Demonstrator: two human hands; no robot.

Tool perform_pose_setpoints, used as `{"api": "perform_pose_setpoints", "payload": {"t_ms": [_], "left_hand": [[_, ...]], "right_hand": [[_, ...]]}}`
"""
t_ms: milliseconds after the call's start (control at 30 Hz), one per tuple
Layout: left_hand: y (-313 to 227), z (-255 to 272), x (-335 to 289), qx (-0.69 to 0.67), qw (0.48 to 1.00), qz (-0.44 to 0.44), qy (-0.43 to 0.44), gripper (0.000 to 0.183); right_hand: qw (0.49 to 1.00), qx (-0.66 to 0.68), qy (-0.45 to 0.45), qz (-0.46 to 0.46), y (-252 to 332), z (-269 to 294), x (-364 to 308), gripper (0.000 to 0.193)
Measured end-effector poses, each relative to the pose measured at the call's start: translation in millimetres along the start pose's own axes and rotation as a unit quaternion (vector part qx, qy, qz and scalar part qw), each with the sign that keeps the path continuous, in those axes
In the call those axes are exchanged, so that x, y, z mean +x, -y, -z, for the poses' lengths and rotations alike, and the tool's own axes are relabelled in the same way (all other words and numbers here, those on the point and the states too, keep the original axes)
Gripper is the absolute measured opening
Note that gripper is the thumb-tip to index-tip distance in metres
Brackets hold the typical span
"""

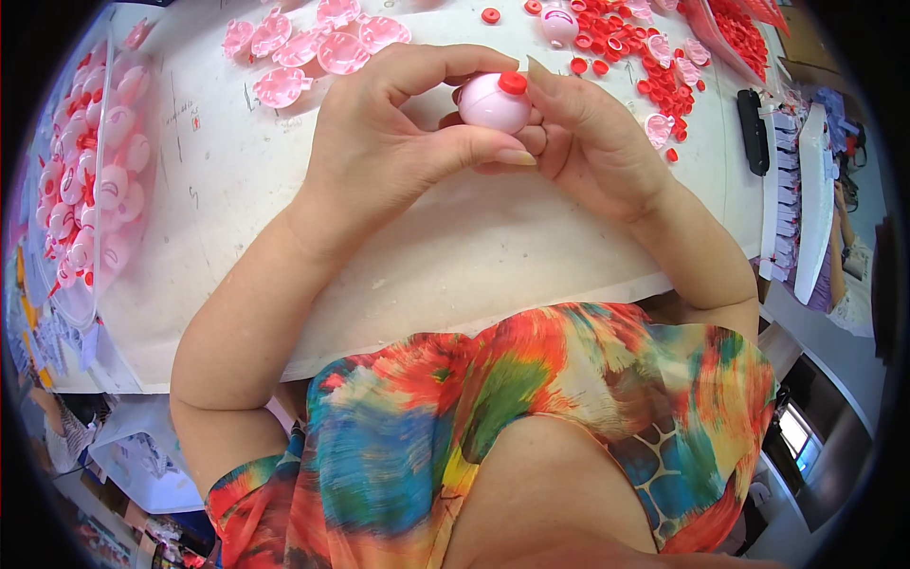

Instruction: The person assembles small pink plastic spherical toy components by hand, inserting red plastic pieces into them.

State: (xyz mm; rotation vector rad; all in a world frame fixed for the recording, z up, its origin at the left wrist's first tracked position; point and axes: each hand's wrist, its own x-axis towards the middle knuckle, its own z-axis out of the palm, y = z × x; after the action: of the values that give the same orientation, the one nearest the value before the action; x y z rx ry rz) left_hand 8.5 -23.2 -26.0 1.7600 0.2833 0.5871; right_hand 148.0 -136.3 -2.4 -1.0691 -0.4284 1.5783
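Over the far middle of the table I hold a glossy pale pink plastic ball point(489, 106) between both hands. A small red cap point(513, 82) sits on its upper right side, and a seam line crosses the shell. My left hand point(379, 128) is curled round the ball's left side, its thumb along the bottom and its index finger at the top. My right hand point(597, 133) closes on the right side, with the thumb up beside the red cap. Part of the ball's underside is hidden by fingers.
Translucent pink half shells point(343, 52) lie at the far left of centre. Loose red caps point(668, 95) are heaped at the far right, near a red-filled bag point(730, 38) and another pink ball point(558, 26). A clear bin point(100, 180) of pink balls stands left; a black object point(754, 131) lies right.
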Motion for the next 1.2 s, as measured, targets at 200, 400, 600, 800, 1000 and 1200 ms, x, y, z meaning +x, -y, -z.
{"api": "perform_pose_setpoints", "payload": {"t_ms": [200, 400, 600, 800, 1000, 1200], "left_hand": [[-1, -2, -1, -0.095, 0.992, 0.077, -0.041, 0.037], [1, -1, -2, -0.078, 0.995, 0.049, -0.042, 0.035], [-12, -1, -3, -0.080, 0.992, 0.093, 0.018, 0.039], [-12, -2, -3, -0.068, 0.994, 0.078, 0.028, 0.039], [-14, 2, -4, 0.078, 0.996, -0.022, 0.039, 0.039], [-11, -4, -1, -0.129, 0.990, 0.038, -0.033, 0.038]], "right_hand": [[0.999, -0.041, 0.011, -0.007, -1, 5, 0, 0.041], [1.000, -0.027, 0.000, -0.011, 3, 0, -2, 0.040], [0.998, -0.052, -0.026, -0.032, -2, -3, -2, 0.044], [0.998, -0.060, -0.026, -0.016, -1, -3, -1, 0.046], [0.996, -0.077, -0.016, 0.036, 0, -4, -4, 0.041], [0.999, 0.046, 0.008, 0.023, 1, -10, -3, 0.036]]}}
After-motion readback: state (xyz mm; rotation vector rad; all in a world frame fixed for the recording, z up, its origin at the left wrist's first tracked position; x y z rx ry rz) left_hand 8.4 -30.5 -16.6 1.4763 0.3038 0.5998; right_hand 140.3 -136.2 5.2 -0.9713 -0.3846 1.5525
